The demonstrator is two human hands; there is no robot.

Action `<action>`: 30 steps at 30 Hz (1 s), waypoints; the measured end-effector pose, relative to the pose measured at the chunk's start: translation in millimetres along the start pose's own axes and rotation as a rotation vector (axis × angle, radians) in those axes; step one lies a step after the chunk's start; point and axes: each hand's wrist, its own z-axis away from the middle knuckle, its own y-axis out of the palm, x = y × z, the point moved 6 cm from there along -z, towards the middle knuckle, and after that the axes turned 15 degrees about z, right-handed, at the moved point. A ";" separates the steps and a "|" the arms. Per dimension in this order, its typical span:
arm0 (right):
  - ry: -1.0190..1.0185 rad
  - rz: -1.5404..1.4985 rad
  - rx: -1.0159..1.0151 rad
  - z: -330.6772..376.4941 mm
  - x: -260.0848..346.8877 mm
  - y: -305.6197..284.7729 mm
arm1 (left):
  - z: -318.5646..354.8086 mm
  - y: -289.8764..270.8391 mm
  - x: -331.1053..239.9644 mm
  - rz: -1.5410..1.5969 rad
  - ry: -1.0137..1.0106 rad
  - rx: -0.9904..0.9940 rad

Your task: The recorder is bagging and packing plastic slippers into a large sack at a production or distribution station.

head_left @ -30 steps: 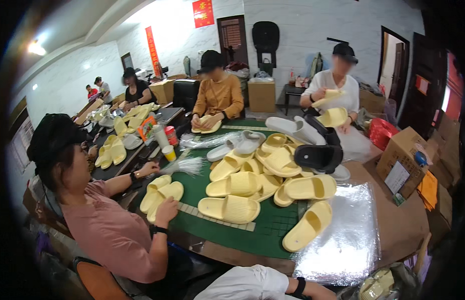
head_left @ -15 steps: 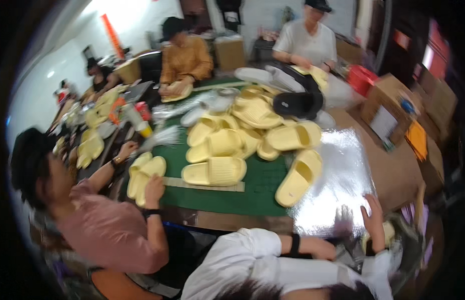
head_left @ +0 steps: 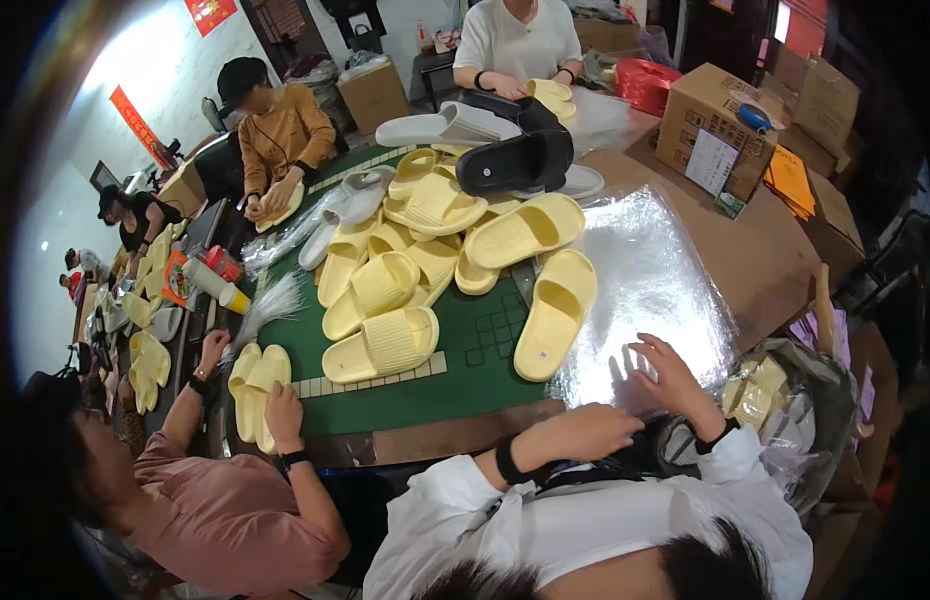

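Note:
My left hand (head_left: pixel 585 432) is held at the table's near edge, its fingers loosely stretched toward the right and nothing visible in them. My right hand (head_left: pixel 673 382), fingers spread and holding nothing, hovers over the near right part of a stack of shiny clear plastic bags (head_left: pixel 650 290). Just left of that stack lies a single yellow slipper (head_left: pixel 556 315), sole down. Beyond it are a heap of yellow slippers (head_left: pixel 435 205), a black slipper (head_left: pixel 515 163) and several grey slippers (head_left: pixel 448 125). A large plastic sack (head_left: pixel 820 425) with wrapped yellow slippers stands right of my right hand.
A green mat (head_left: pixel 475 385) covers the table's middle. At left, a co-worker in pink (head_left: pixel 235 510) touches a pair of yellow slippers (head_left: pixel 257 395). Two more co-workers handle slippers across the table. A cardboard box (head_left: pixel 715 130) and an orange packet (head_left: pixel 790 182) are at right.
Both hands have come up and left, away from the sack at the right. The whole view has shifted, so the table things appear further left. The co-worker in pink keeps touching the yellow pair.

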 end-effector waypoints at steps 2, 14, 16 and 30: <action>-0.010 -0.076 -0.030 -10.3 -1.5 22.4 | 16.9 -23.3 3.3 -0.002 -0.029 -0.084; -0.012 0.258 -0.208 -19.5 2.6 74.8 | 69.4 -104.5 76.4 -0.315 -0.529 -0.910; 0.001 0.267 -0.205 -17.9 4.3 72.4 | 63.5 -99.1 97.7 -0.218 -0.492 -0.875; 0.017 0.227 -0.237 -15.4 0.9 63.8 | 19.5 -82.4 31.5 0.604 0.044 -0.799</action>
